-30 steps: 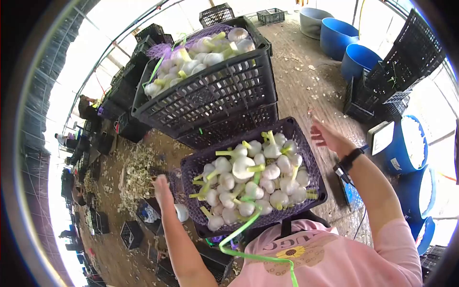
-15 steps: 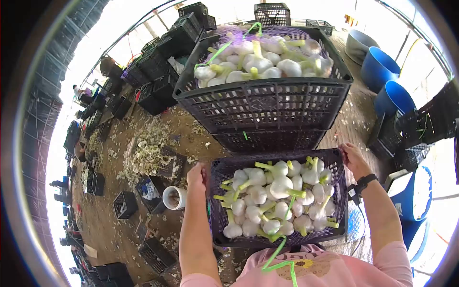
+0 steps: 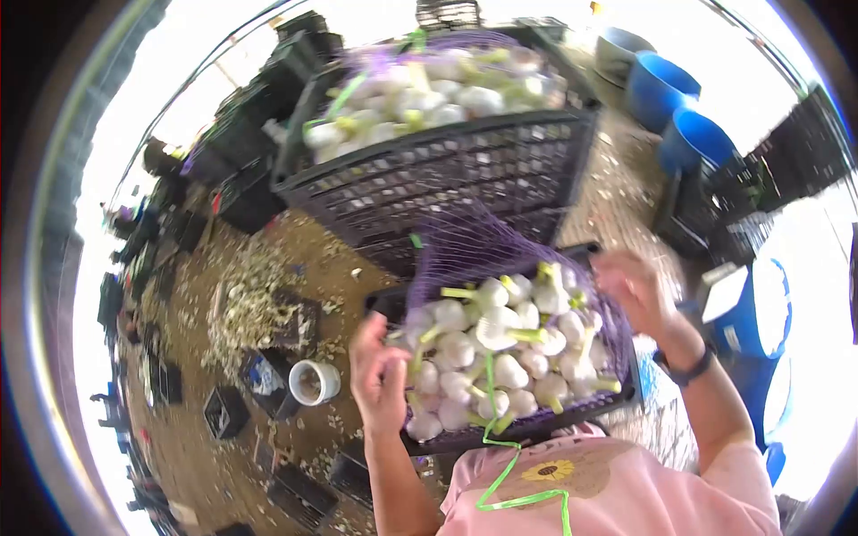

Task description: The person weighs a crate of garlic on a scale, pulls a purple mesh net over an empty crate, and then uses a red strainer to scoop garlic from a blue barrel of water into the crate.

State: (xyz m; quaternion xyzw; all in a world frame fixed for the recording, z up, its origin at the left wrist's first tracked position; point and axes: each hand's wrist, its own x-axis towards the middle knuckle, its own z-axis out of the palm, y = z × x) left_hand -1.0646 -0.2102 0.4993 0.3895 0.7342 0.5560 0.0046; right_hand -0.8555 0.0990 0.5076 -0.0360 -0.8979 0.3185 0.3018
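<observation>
While round white garlic bulbs with short green stems [image 3: 500, 327] sit heaped in a low black plastic crate [image 3: 386, 302], a person in a pink shirt with a yellow flower on it [image 3: 608, 478] has one bare hand at each side. The garlic lies on a purple mesh net [image 3: 469, 239], and the net's far part stands up in a peak, in front of a big black plastic crate [image 3: 447, 170] with more garlic on top.

The left hand [image 3: 377, 375] is by the crate's left side, its fingers a bit bent. The right hand [image 3: 633, 290] is near the far right corner (it is very blurry). It is hard to see if either hand pinches the net, so one cannot tell.

A thin, flat, bright green ribbon [image 3: 527, 498] runs from the garlic down over the shirt. On the brown floor to the left are a round white bucket [image 3: 332, 382] and a pale pile of scraps [image 3: 246, 299].
</observation>
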